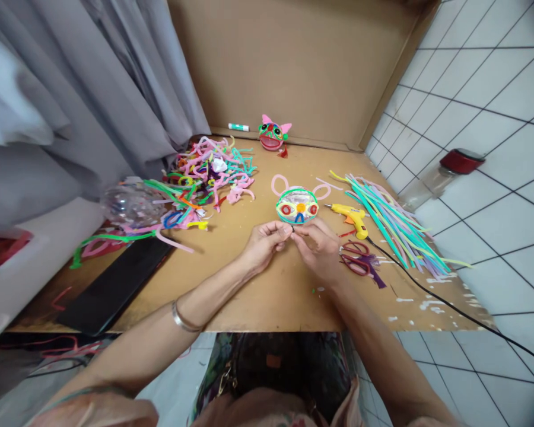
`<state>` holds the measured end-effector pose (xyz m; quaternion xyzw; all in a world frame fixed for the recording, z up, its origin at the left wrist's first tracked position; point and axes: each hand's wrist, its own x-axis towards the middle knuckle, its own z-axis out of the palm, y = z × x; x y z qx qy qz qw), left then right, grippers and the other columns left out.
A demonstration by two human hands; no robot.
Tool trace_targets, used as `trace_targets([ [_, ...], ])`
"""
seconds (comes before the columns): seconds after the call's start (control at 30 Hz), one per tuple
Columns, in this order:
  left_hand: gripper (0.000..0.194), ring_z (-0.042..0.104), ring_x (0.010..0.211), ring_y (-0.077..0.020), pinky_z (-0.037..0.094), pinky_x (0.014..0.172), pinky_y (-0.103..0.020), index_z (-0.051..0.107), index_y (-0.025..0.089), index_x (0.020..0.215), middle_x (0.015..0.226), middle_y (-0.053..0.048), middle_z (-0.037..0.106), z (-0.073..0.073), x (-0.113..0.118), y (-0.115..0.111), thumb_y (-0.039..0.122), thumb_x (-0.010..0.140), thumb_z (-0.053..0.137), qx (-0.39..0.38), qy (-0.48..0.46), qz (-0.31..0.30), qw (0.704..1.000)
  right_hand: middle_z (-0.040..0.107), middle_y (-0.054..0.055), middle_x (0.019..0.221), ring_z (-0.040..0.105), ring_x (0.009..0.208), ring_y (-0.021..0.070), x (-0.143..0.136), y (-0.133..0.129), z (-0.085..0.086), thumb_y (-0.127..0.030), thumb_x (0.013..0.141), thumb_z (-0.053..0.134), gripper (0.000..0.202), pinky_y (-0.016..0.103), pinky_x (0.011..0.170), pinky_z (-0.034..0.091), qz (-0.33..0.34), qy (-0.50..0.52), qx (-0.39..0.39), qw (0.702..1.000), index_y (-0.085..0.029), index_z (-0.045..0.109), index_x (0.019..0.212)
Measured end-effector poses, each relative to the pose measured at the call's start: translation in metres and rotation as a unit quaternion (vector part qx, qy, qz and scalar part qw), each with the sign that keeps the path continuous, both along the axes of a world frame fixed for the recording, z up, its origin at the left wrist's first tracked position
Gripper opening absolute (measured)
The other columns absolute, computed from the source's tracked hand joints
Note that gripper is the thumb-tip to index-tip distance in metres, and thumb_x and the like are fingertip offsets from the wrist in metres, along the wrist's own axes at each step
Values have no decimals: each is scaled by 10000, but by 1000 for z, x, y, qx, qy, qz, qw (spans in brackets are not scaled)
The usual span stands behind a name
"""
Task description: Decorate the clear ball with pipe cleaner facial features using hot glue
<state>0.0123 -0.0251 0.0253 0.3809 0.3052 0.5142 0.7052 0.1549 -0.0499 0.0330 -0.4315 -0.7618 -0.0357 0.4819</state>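
Note:
My left hand and my right hand meet over the middle of the table, thumbs and fingertips pinched together. Between them shows a small dark piece, perhaps a bit of black pipe cleaner; most of it is hidden by the fingers. Just beyond my fingertips lies a pipe-cleaner animal face with a green outline, red and yellow eyes, an orange nose and a blue piece below it. Pink loops stick out at its top on both sides.
Right of my hands lie a yellow glue gun with a black cord, red-handled scissors and long pipe cleaners. Left are tangled pipe-cleaner pieces, a clear plastic bag and a black flat object. A finished-looking face ornament stands behind.

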Motion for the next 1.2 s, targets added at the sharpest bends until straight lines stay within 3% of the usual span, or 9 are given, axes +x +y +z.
trace_targets([
  [0.17,358,347,482,-31,238,465,-182,655,112,601,536,30,496,0,-3,3,375,505,877,-3,-2,0,1000,667,30,825,634,766,151,4,0,6,-215,885,568,105,304,721,510,24,50,-25,998,-207,673,876],
  [0.43,397,351,466,-33,238,457,-192,663,116,621,525,39,501,0,-3,4,430,496,870,20,36,-15,999,666,47,830,628,793,168,5,3,2,-186,897,540,117,318,722,466,-3,-29,31,999,-194,656,910],
  [0.67,387,343,456,-33,239,454,-200,662,115,628,510,47,497,-3,-2,3,431,522,858,36,58,-26,997,630,35,766,597,756,168,5,2,3,-127,855,544,116,293,686,458,0,-47,63,997,-206,615,807],
  [0.9,399,333,454,-31,220,459,-193,620,121,571,491,48,480,-2,8,-3,419,478,868,-3,9,2,1000,600,24,724,571,721,158,-1,1,-1,-116,838,515,150,283,684,474,-48,-45,89,994,-214,571,738],
  [1.07,388,329,450,-38,226,477,-203,630,122,583,478,45,488,-3,5,-4,438,507,843,20,54,19,998,603,35,738,561,726,161,-6,1,-9,-119,878,482,150,281,676,455,-45,-60,80,994,-196,571,785],
  [1.13,384,326,453,-42,227,479,-208,629,128,588,487,45,492,-3,4,-2,447,518,832,32,68,32,997,616,43,773,570,754,166,-1,3,-13,-153,899,479,135,289,698,450,-55,-64,81,993,-192,583,822],
  [1.2,385,321,455,-44,227,480,-211,626,133,595,492,49,484,-3,2,1,456,523,823,37,78,47,995,639,64,849,586,832,184,13,9,-15,-210,916,474,135,315,758,447,-105,-67,79,989,-187,603,883],
])
